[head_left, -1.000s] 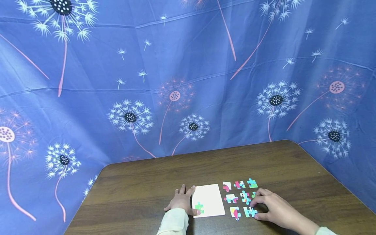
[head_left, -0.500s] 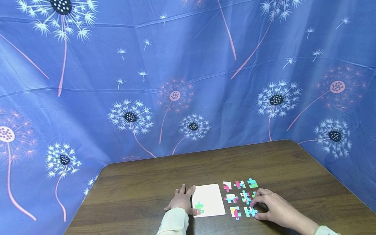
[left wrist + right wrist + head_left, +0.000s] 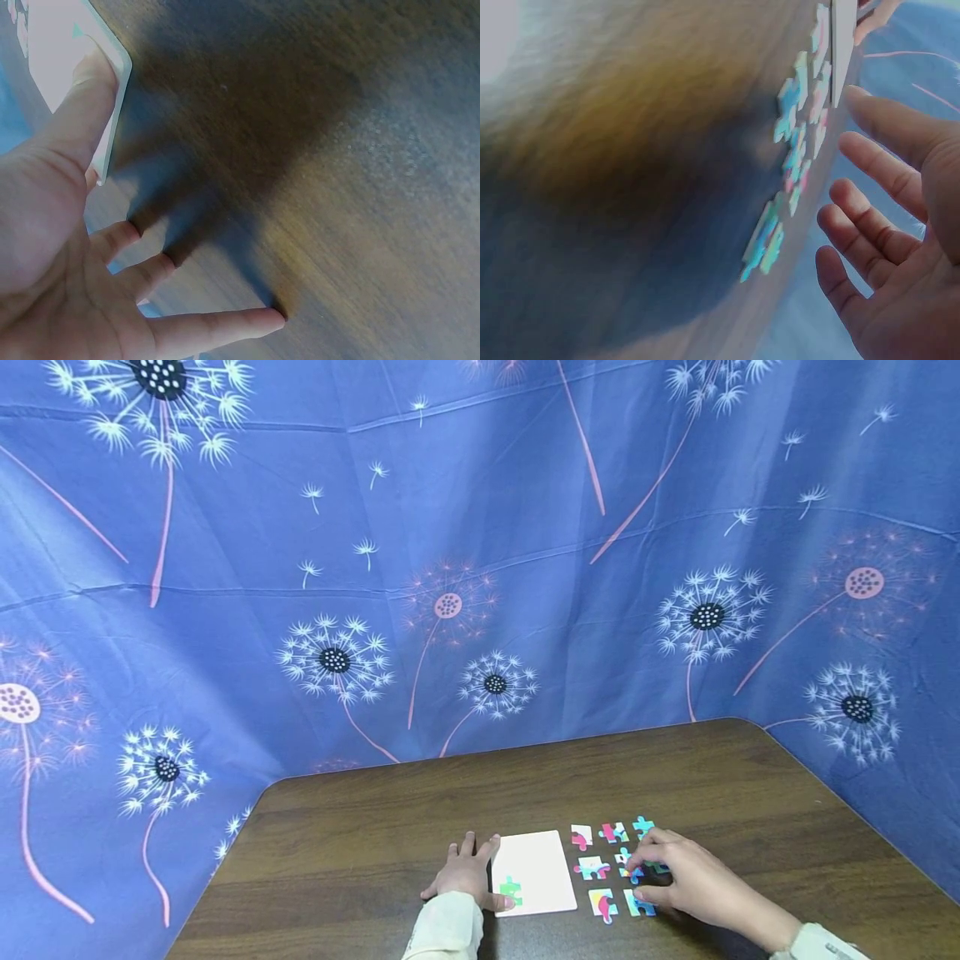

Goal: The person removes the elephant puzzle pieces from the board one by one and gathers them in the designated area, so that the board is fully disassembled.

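Note:
A square white puzzle board (image 3: pixel 540 864) lies on the table, bearing one green puzzle piece (image 3: pixel 510 891) at its near left corner. My left hand (image 3: pixel 461 875) rests at the board's left edge with fingers spread. Its thumb (image 3: pixel 96 71) lies on the board in the left wrist view. Over the loose pieces hovers my right hand (image 3: pixel 693 870), fingers loosely bent, holding nothing; the right wrist view shows the fingers (image 3: pixel 855 225) apart from the pieces. Beneath it are a blue piece (image 3: pixel 641 903) and a multicoloured piece (image 3: pixel 628 862); another is mostly hidden.
More puzzle pieces lie right of the board: a red-and-yellow one (image 3: pixel 602 904), a pale blue one (image 3: pixel 592 867), a red-and-white one (image 3: pixel 581 836), a red one (image 3: pixel 613 832) and a teal one (image 3: pixel 642 827). A blue dandelion-print cloth (image 3: pixel 480 543) hangs behind the brown wooden table (image 3: pixel 420 802).
My right hand has lifted and shifted slightly left and away from me, from the blue piece's right edge to above the pieces. The left hand and board have stayed put.

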`<state>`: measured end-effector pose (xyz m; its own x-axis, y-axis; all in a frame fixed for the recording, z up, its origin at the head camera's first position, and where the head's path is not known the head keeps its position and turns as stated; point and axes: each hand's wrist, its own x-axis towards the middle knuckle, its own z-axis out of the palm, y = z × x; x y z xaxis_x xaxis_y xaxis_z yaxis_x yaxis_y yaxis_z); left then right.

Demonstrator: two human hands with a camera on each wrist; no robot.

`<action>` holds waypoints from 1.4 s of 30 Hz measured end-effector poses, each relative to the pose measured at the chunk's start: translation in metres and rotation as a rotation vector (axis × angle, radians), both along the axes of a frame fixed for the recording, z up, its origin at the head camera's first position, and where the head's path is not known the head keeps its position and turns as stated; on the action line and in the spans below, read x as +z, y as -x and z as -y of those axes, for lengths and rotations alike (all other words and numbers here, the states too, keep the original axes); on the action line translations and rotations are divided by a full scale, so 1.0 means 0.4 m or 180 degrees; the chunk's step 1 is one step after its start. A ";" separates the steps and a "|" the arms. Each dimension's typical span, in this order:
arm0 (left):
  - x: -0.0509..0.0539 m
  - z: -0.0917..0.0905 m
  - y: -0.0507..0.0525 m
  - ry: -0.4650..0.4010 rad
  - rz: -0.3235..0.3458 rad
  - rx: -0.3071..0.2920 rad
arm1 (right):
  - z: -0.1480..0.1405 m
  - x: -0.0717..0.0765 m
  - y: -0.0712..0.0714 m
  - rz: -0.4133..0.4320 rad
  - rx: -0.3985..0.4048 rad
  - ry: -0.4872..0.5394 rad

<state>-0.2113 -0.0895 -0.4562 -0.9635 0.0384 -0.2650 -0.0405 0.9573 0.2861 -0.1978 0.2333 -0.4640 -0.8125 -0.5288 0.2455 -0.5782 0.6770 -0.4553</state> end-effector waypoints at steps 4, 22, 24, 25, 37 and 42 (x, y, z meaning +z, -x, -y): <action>-0.004 0.000 0.005 0.0035 0.0030 0.0005 | 0.025 0.013 0.006 0.0058 0.0076 0.0069; 0.008 -0.012 -0.003 0.0385 0.0050 -0.0022 | 0.151 0.029 0.029 0.0054 0.0316 0.0144; 0.010 -0.014 -0.004 0.0408 0.0045 -0.0026 | 0.164 0.026 0.031 0.0001 0.0315 0.0112; 0.011 -0.015 -0.005 0.0409 0.0043 -0.0026 | 0.170 0.025 0.031 -0.0010 0.0306 0.0095; 0.014 -0.016 -0.007 0.0441 -0.0046 -0.0037 | 0.229 0.034 0.044 0.0161 0.0362 0.0055; 0.015 -0.014 -0.004 0.0426 -0.0003 -0.0020 | 0.256 0.022 0.045 0.0044 0.0425 0.0024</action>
